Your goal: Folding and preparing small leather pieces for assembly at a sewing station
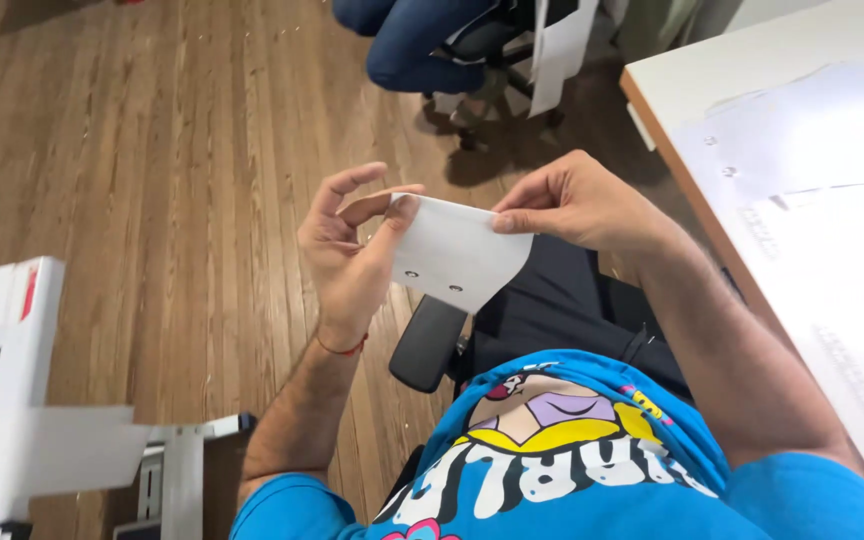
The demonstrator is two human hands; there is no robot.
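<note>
Head view, looking down at a seated person's lap. Both hands hold a small white paper piece (457,252) up in front of the chest, above the dark trousers (552,300). Left hand (352,250) pinches the paper's left upper corner between thumb and index finger, other fingers curled loosely open; red thread band (344,349) on that wrist. Right hand (572,205) pinches the paper's right upper edge, fingers closed down on it. Paper is roughly rectangular with a slanted lower edge, two small punched holes near the bottom, held slightly tilted. Black chair armrest (430,343) sits just below the paper. Blue printed t-shirt (562,460) fills the lower frame. At right a white bench (712,70) carries white sheets (812,130), some with punched holes too. Wooden floor (152,150) underneath. White frame or cart (12,330) at lower left. Another person's blue-trousered leg (412,40) at top, well apart from the hands
</note>
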